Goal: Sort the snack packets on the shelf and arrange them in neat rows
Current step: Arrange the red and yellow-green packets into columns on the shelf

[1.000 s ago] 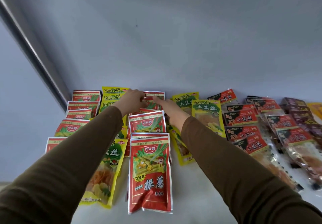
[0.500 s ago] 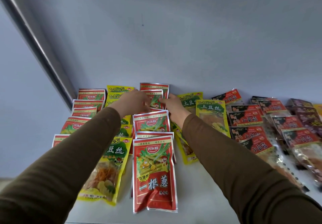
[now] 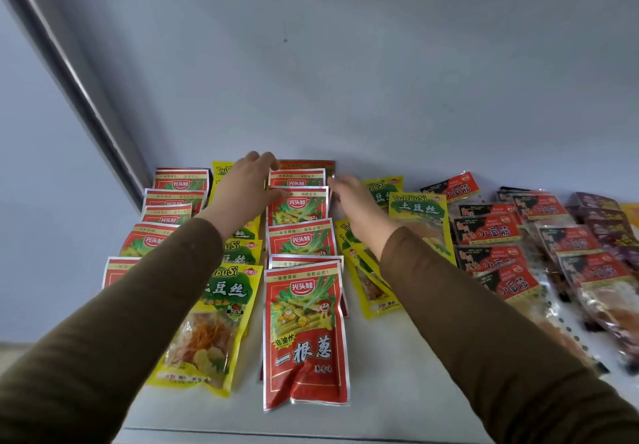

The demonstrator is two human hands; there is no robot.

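A row of red snack packets runs down the middle of the white shelf (image 3: 397, 391), from a large front packet (image 3: 304, 333) back to the rear red packets (image 3: 297, 180) by the wall. My left hand (image 3: 242, 189) lies with straight fingers at the left edge of those rear packets. My right hand (image 3: 351, 194) reaches to their right edge, fingers extended and blurred. Neither hand grips a packet. A second row of red packets (image 3: 173, 201) lines the far left. Yellow packets (image 3: 207, 326) lie between the two red rows, partly under my left sleeve.
More yellow packets (image 3: 420, 215) lie right of my right arm. Red-and-black packets (image 3: 491, 232) form rows further right, with dark purple ones (image 3: 605, 222) at the far right. A grey wall rises behind the shelf, and a metal post (image 3: 69, 73) slants at the left.
Both hands have let go of the rear red packets and opened out at their sides. The packets now lie flat at the back of the middle row.
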